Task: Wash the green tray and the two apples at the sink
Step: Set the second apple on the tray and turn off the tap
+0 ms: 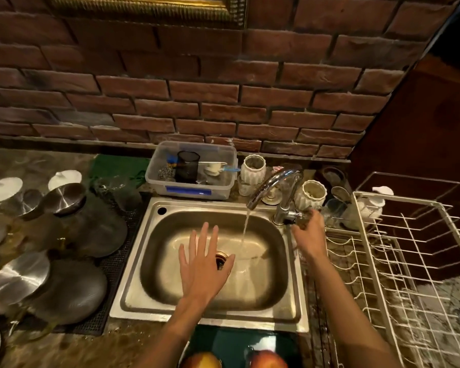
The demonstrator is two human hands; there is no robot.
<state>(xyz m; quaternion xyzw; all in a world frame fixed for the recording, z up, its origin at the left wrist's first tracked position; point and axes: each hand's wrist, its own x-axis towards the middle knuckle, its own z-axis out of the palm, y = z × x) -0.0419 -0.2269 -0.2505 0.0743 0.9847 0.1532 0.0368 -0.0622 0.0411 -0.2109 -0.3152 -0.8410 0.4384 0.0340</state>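
Note:
A steel sink [133, 264] fills the middle of the view, and water runs from the curved tap [272, 185] into its basin. My left hand [203, 264] hovers flat over the basin with its fingers spread, holding nothing. My right hand [310, 231] grips the tap's handle at the sink's right rim. At the bottom edge, in front of the sink, lies the green tray [234, 343]. Two red-yellow apples [201, 361] [268, 359] sit on it, cut off by the frame.
A white wire dish rack [409, 251] stands to the right. Steel lids and dark pots [72, 290] crowd the counter on the left. Behind the sink sit a clear plastic box [191, 171] of utensils and white ribbed jars [254, 167]. A brick wall rises behind.

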